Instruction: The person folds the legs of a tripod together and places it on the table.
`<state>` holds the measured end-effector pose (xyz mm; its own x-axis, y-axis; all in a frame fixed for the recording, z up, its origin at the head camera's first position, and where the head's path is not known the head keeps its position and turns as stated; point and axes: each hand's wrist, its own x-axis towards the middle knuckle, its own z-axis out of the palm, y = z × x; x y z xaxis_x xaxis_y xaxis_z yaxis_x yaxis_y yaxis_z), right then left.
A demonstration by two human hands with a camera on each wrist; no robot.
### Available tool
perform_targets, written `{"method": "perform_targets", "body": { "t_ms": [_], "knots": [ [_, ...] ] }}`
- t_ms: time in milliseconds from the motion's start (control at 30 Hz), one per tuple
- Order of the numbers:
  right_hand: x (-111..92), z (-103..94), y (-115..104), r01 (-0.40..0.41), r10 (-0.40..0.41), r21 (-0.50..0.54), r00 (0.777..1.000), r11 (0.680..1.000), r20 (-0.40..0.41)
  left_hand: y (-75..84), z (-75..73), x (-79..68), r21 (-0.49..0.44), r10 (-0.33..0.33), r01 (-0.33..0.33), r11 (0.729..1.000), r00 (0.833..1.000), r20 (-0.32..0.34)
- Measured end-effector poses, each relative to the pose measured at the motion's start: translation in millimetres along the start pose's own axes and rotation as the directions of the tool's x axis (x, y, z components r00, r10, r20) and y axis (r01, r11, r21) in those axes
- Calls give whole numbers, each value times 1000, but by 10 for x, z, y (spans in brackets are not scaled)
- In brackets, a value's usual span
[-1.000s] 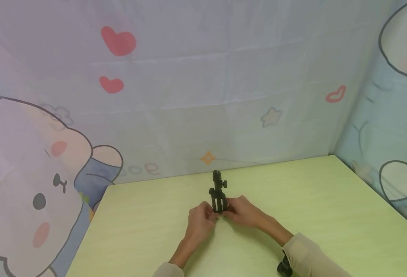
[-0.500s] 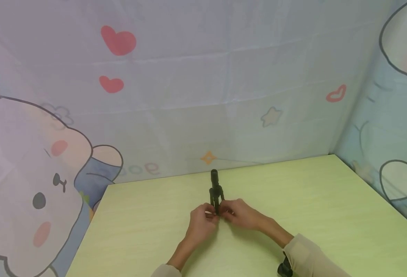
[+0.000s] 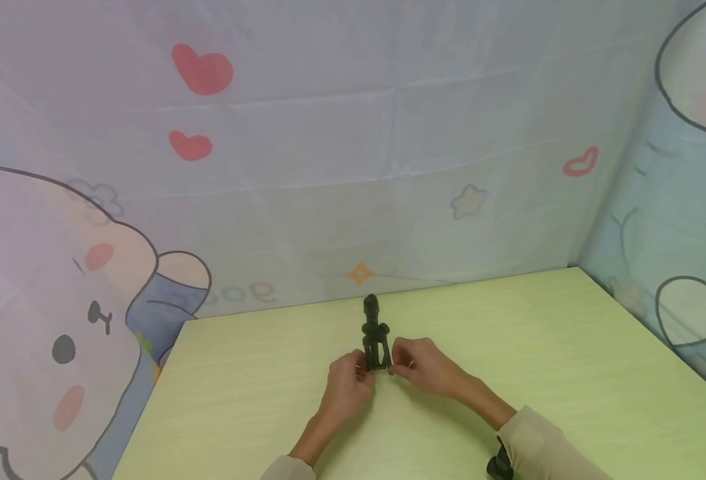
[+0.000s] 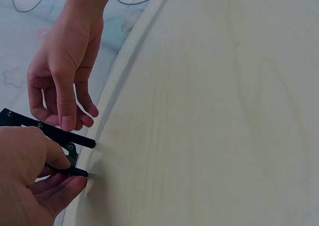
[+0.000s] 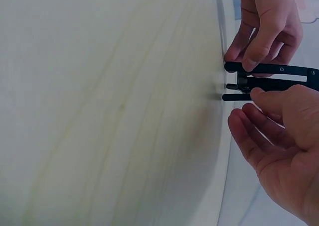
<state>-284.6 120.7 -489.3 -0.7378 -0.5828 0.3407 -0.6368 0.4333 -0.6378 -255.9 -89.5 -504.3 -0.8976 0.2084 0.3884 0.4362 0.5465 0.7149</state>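
A small black tripod (image 3: 373,331) stands upright near the far side of the table, its legs spread. My left hand (image 3: 348,385) pinches its left leg low down between thumb and fingers, as the right wrist view also shows. Beside the opposite leg is my right hand (image 3: 427,365), its thumb touching that leg near the foot. In the right wrist view, the other fingers (image 5: 244,129) of this hand are relaxed and apart from the leg. A central column (image 5: 264,83) shows between the legs there.
The pale yellow-green table (image 3: 257,373) ends at a hanging printed cloth (image 3: 329,200) behind the tripod. A second cloth (image 3: 683,220) hangs along the right side. Beside the right sleeve (image 3: 545,443) is a black rounded object (image 3: 499,465), partly covered.
The tripod has turned about its upright axis, and its legs look wider apart than half a second ago. My right hand has shifted slightly right, its fingers loosening; the left stays on its leg.
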Motion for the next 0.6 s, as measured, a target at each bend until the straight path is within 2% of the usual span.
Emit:
{"method": "perform_targets", "body": {
  "t_ms": [200, 300, 600],
  "knots": [
    [29, 22, 29, 30, -30, 9, 999, 1000, 10, 0, 34, 23, 38, -33, 33, 999, 999, 4],
    [57, 35, 24, 49, -49, 0, 998, 999, 32, 4, 41, 35, 63, -23, 23, 998, 1000, 9],
    [93, 80, 2, 116, -108, -140, 992, 983, 65, 49, 58, 75, 168, -11, 2, 986, 999, 51]
  ]
}}
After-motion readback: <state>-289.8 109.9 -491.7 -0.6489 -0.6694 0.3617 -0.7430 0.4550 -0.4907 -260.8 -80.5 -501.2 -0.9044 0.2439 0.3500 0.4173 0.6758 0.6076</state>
